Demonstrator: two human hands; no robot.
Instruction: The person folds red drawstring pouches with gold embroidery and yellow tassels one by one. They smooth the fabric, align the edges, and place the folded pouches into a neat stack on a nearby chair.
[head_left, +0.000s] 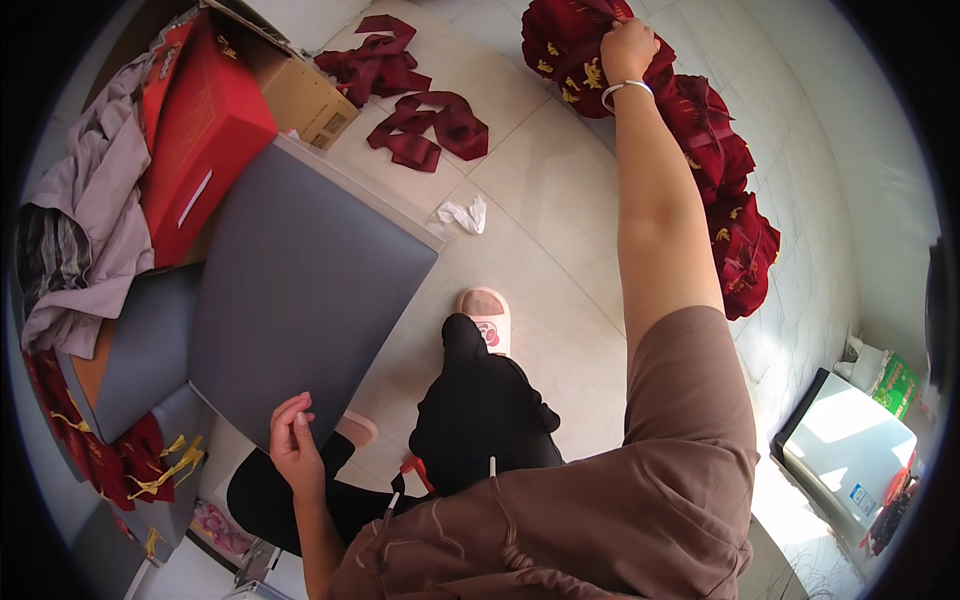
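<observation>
At the top of the head view my right hand (628, 49), a bangle on its wrist, pinches a bundle of dark red fabric (562, 45) with yellow cords. More such red bundles (705, 131) lie in a row against the wall, partly behind my outstretched arm. My left hand (294, 439) hovers over the near edge of a grey padded seat (307, 277), its fingers loosely curled with nothing between them. Two heaps of dark red ribbon (469, 127) rest on the tiled floor beyond the seat.
A crumpled white tissue (465, 215) lies on the floor. Left are a red box (210, 135), a cardboard box (304, 101), a light purple garment (109, 165) and more red cloth with yellow cords (154, 450). At the right stands a light-coloured bin or appliance (847, 442).
</observation>
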